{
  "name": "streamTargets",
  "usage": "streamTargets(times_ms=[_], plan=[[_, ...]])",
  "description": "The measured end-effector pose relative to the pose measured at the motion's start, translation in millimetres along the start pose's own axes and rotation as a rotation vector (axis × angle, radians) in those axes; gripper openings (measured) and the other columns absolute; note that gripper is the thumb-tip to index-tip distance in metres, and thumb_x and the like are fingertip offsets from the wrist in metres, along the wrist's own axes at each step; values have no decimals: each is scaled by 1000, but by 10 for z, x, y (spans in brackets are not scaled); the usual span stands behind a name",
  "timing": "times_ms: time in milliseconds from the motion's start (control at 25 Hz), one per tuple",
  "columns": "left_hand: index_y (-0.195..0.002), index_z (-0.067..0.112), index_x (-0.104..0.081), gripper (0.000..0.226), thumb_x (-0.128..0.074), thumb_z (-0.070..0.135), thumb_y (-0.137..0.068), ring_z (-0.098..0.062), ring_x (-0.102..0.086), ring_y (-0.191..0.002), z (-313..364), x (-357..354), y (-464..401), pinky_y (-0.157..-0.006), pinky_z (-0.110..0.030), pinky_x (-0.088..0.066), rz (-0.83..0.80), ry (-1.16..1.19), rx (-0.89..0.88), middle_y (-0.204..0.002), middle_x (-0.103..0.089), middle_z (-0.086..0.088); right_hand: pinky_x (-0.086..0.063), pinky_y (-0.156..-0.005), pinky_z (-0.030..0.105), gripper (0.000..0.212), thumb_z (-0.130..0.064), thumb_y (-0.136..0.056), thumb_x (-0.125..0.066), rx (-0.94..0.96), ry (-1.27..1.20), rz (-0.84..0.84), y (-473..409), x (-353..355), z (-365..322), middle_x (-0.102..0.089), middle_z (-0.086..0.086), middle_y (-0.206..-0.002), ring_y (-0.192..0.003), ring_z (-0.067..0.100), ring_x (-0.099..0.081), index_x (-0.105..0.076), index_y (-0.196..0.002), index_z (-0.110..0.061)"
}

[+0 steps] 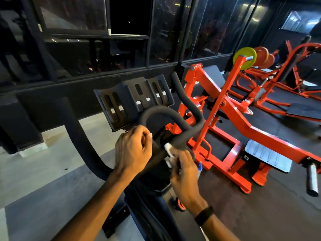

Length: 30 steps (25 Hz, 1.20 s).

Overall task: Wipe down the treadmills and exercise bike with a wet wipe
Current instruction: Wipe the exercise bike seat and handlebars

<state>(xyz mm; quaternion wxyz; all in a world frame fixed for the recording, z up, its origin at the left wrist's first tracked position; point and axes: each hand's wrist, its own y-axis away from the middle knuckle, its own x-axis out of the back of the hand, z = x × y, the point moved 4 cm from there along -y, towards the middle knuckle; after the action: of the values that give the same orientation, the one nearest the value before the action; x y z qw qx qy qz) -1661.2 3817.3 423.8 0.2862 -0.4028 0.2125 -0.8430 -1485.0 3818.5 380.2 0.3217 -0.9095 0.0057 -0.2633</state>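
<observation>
Dim gym light – glare streaks on dark glass, bowed wide-angle edges, soft detail

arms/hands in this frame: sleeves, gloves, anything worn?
Both forearms are bare, no sleeves in view. No gloves on the left hand or the right hand. A black band, watch or tracker, sits on the right wrist. No rings can be made out.

- The left hand (132,150) is raised ahead of the body, back toward the camera, fingers curled into a loose fist, knuckles uppermost.
- A bit of white shows at its fingertips; whether it pinches anything is hard to tell.
- The left forearm runs up from the lower left, bare.
- The right hand (185,173) sits just beside and lower, fingers bent forward, pinching a white wipe (168,150).
- The right wrist wears a dark band (204,215); its forearm enters from the lower right.
</observation>
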Motion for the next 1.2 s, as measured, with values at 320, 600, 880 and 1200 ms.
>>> streamTargets(times_ms=[320,600,880,1200], plan=[[-82,14,-62,11,-69,10,-89,-13,-46,-60,40,-146,-42,-63,-30,-35,-11,-77,-63,-76,-62,-1,-37,-75,-3,39,20,-88,-58,-406,48,-88,-138,370,517,-43,-19,-94,-84,-27,-51,-59,-126,13],[-86,14,-61,16,-50,21,-96,-17,-53,-59,1,-125,-63,-62,-29,-34,12,-34,-43,-74,-65,-1,-47,-79,12,58,13,-84,-56,98,22,-273,169,200,-85,-53,-3,-102,-91,3,-56,-65,-129,-22],[-90,18,-63,30,-35,29,-93,-14,-52,-70,-176,-3,-77,-66,-32,-34,126,169,323,-77,-64,3,-45,-80,38,14,-12,-93,-62,43,568,-431,-1373,-240,80,-67,9,-96,-103,34,-62,-69,-100,-3],[-86,24,-60,23,-47,8,-96,-4,-48,-62,-265,25,-77,-57,-25,-29,189,203,460,-63,-52,7,-49,-83,36,12,-11,-88,-66,-27,409,-543,-1282,-428,-42,-70,13,-95,-95,30,-66,-70,-97,-3]])
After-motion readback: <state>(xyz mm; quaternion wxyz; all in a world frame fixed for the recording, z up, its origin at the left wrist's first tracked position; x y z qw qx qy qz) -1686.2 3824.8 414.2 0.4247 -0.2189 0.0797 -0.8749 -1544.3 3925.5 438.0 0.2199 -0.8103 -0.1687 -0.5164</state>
